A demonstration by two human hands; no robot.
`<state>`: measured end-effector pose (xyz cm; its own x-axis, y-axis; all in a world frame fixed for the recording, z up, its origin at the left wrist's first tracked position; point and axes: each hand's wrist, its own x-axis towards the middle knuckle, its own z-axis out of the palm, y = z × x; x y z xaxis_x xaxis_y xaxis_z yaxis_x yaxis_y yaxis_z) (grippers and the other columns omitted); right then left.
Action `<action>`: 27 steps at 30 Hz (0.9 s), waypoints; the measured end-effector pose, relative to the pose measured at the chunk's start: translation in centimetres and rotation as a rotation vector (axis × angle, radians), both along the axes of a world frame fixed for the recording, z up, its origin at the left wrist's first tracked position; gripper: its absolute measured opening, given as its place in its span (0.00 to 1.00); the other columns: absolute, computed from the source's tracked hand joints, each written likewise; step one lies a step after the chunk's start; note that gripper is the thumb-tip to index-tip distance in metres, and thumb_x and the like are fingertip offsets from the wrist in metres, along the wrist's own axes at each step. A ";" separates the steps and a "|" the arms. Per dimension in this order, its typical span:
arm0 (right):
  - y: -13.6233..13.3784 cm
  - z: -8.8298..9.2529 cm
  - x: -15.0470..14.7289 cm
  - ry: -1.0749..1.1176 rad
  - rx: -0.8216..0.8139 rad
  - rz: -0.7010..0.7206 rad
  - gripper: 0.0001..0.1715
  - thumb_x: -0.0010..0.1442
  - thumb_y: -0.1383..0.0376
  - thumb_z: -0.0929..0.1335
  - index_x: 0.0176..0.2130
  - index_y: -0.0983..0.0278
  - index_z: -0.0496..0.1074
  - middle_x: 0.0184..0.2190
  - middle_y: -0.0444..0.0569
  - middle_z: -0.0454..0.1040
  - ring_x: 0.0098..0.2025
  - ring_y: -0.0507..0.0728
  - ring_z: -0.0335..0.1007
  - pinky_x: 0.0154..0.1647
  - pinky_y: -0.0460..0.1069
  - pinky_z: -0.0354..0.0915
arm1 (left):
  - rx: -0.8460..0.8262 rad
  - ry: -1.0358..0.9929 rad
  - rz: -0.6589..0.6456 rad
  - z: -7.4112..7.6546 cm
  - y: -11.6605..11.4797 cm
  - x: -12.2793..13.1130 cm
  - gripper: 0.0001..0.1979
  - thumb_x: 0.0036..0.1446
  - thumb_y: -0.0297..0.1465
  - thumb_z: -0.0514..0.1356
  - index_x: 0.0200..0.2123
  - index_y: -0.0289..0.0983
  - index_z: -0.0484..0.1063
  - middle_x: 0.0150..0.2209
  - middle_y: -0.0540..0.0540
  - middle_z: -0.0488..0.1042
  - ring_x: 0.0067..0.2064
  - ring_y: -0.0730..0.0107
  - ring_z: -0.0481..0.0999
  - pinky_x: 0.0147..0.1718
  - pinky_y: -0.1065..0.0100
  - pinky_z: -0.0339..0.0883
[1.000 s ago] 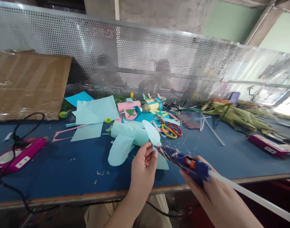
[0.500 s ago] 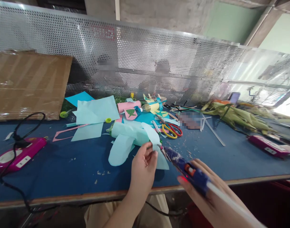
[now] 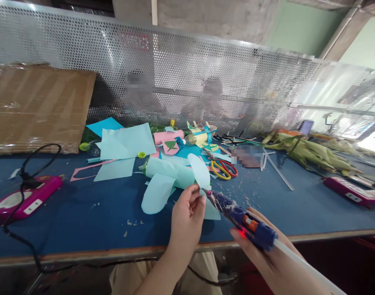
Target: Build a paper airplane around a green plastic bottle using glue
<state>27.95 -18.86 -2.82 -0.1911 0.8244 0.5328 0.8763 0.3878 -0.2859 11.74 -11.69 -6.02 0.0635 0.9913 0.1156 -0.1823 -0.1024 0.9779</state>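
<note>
My right hand (image 3: 267,254) is wrapped round a blue hot glue gun (image 3: 236,213) with a long glue stick out of its back and a small red light on. The gun's nozzle points at a light-blue paper piece (image 3: 199,170), close to my left fingertips. My left hand (image 3: 189,209) is closed, its fingers pinching the lower end of that piece. Behind it lies a bottle wrapped in light-blue paper (image 3: 167,170), with its green neck to the left and a rounded paper wing (image 3: 158,194) sticking out towards me.
Light-blue paper sheets (image 3: 126,141), scissors (image 3: 224,169), a pink-wrapped bottle (image 3: 168,137) and a yellow-wrapped bottle (image 3: 197,137) lie behind. Magenta power strips (image 3: 42,194) sit on both sides, with a black cable (image 3: 27,246) at left. Corn husks (image 3: 310,153) lie right; cardboard (image 3: 39,108) leans left.
The glue gun has come slightly up and its nozzle nearer my left fingertips. The paper piece stands a little more upright. My left hand keeps its pinch.
</note>
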 end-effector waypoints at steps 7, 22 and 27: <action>0.6 -0.5 -0.7 0.040 0.098 -0.027 0.21 0.64 0.51 0.59 0.38 0.58 0.75 0.34 0.49 0.79 0.39 0.60 0.77 0.36 0.51 0.75 | -0.009 0.042 -0.002 0.0 0.0 0.0 0.19 0.56 0.38 0.60 0.48 0.34 0.68 0.47 0.36 0.76 0.50 0.54 0.74 0.45 0.64 0.70; -0.4 0.7 -0.2 -0.115 0.078 0.029 0.16 0.65 0.57 0.59 0.37 0.58 0.73 0.33 0.47 0.77 0.38 0.58 0.76 0.34 0.48 0.74 | 0.017 0.031 -0.051 0.4 -0.1 -0.2 0.22 0.58 0.40 0.57 0.53 0.35 0.62 0.48 0.36 0.74 0.47 0.60 0.75 0.43 0.65 0.68; 0.1 1.2 -0.8 -0.097 0.083 0.012 0.19 0.67 0.58 0.57 0.32 0.58 0.71 0.29 0.46 0.76 0.33 0.56 0.76 0.29 0.46 0.73 | 0.016 0.076 -0.037 0.7 -0.3 -0.2 0.17 0.58 0.39 0.56 0.47 0.38 0.62 0.40 0.42 0.77 0.34 0.68 0.74 0.31 0.71 0.66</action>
<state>27.14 -18.71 -1.64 -0.2546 0.7755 0.5778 0.8935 0.4172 -0.1663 11.55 -11.95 -5.35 0.1088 0.9862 0.1249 -0.1115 -0.1127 0.9874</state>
